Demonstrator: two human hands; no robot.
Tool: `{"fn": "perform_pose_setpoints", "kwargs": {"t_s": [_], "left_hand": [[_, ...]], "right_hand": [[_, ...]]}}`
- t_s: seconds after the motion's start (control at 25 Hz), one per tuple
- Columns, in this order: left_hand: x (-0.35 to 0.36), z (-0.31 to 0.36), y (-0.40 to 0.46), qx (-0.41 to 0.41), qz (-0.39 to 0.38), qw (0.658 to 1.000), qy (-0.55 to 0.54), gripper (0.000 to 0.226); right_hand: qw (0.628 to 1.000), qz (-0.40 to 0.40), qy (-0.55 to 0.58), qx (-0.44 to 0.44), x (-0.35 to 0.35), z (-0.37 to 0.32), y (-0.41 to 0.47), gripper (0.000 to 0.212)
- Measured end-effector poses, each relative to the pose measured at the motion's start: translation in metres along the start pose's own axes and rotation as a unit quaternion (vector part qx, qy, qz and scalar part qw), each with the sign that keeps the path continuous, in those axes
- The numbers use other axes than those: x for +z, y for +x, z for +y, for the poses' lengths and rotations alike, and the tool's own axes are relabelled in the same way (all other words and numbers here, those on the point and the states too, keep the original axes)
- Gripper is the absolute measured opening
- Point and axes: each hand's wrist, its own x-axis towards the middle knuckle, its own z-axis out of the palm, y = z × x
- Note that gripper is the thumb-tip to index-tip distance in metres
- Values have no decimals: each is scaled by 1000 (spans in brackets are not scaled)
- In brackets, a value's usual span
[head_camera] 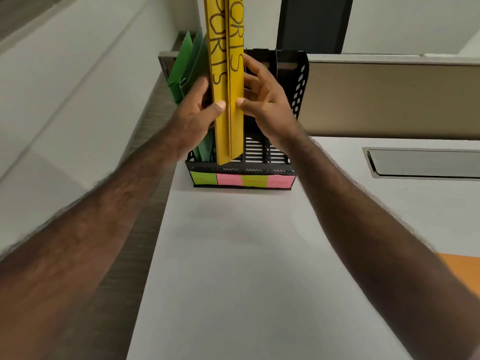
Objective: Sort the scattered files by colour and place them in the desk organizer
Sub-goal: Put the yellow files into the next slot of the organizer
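Note:
Two yellow files with black lettering stand upright, their lower ends inside the second slot from the left of the black desk organizer. My left hand grips them from the left, thumb on the front edge. My right hand holds them from the right, thumb on the front edge and fingers spread behind. Green files lean in the leftmost slot. The two right slots show bare slatted bottoms.
Green and pink sticky labels line the organizer's front. The organizer stands at the back of a white desk, against a beige partition. A metal cable hatch lies at the right. A wall runs along the left.

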Motion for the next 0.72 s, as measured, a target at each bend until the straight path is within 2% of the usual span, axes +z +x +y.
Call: {"fn": "perform_pose_setpoints", "kwargs": {"t_s": [0.24, 0.48, 0.56, 0.72], "left_hand": [[5, -39, -3, -9, 17, 1000, -10, 79], [16, -58, 5, -7, 35, 999, 9, 92], [19, -60, 5, -10, 47, 999, 22, 91], [29, -66, 2, -33, 56, 998, 25, 68]], "right_hand": [[998, 19, -59, -24, 7, 27, 4, 77], [996, 17, -86, -34, 5, 36, 4, 81], [995, 17, -89, -37, 5, 40, 4, 84], [995, 12, -96, -26, 5, 48, 2, 82]]}}
